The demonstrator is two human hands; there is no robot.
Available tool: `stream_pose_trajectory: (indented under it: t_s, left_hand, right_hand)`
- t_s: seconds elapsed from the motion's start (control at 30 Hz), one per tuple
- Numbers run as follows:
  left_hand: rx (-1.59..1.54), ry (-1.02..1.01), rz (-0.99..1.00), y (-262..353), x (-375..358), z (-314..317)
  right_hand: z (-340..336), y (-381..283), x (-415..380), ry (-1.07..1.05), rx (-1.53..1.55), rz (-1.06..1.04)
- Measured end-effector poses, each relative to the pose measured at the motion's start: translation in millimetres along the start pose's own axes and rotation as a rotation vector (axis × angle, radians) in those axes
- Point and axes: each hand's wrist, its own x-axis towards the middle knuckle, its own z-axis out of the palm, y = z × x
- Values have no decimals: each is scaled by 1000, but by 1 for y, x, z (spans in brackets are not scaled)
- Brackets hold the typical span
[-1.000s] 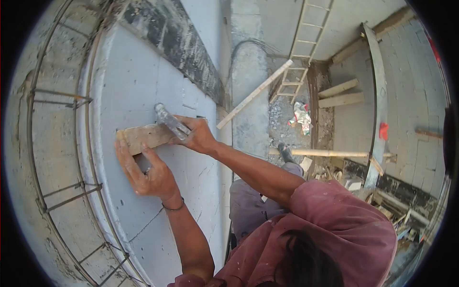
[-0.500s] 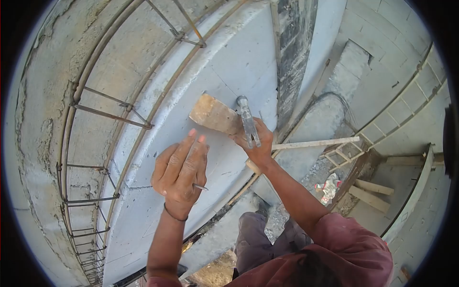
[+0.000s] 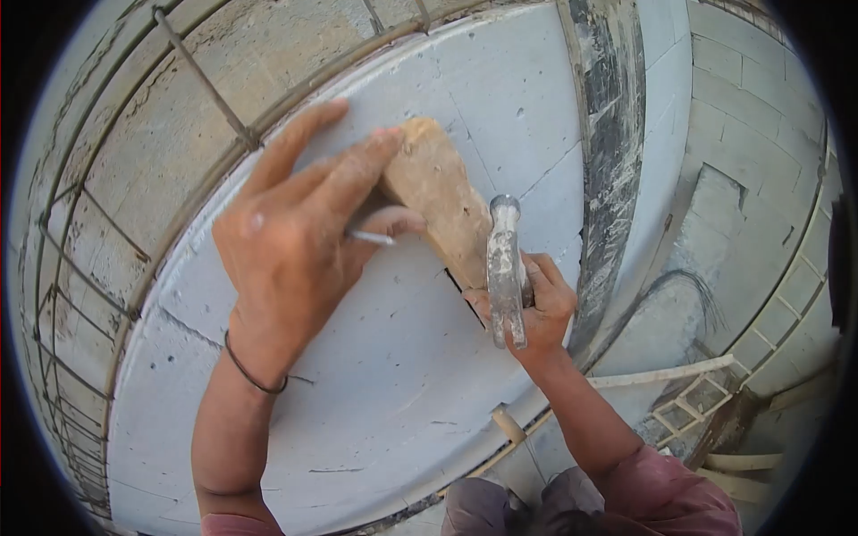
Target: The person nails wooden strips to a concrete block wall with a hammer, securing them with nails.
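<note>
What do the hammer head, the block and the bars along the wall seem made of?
Hammer head: metal, likely steel; grey, worn, with pale smears. Block: probably wood, given its rough tan surface and uneven edge; grain unclear. Bars: likely steel, brownish as if rusted, slender and round.

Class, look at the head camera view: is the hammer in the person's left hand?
No, the right hand holds the hammer, while the left hand has a nail and touches the wooden block.
</note>
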Motion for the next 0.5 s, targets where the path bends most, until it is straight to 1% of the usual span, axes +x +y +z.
stream_pose_trajectory:
  t_s: [0.1,0.17,0.3,0.37,0.47,0.5]
  left_hand:
    - [41,114,-21,5,-7,7]
    - [-27,140,-157,8,-11,12]
    - [34,258,-88,7,-15,16]
    - [-50,228,-196,10,-13,17]
    - [-58,238,-227,14,-10,13]
    - [-72,182,-274,16,-10,8]
  right_hand:
    - [-1,8,0,-5,-66,-96]
    - [1,17,-1,-4,-42,-165]
    - [-4,27,-1,-25,-57,-306]
    - [-3,32,-3,-12,-57,-339]
    - [-1,29,-5,32,-91,-357]
    - [-1,27,-7,17,-90,-332]
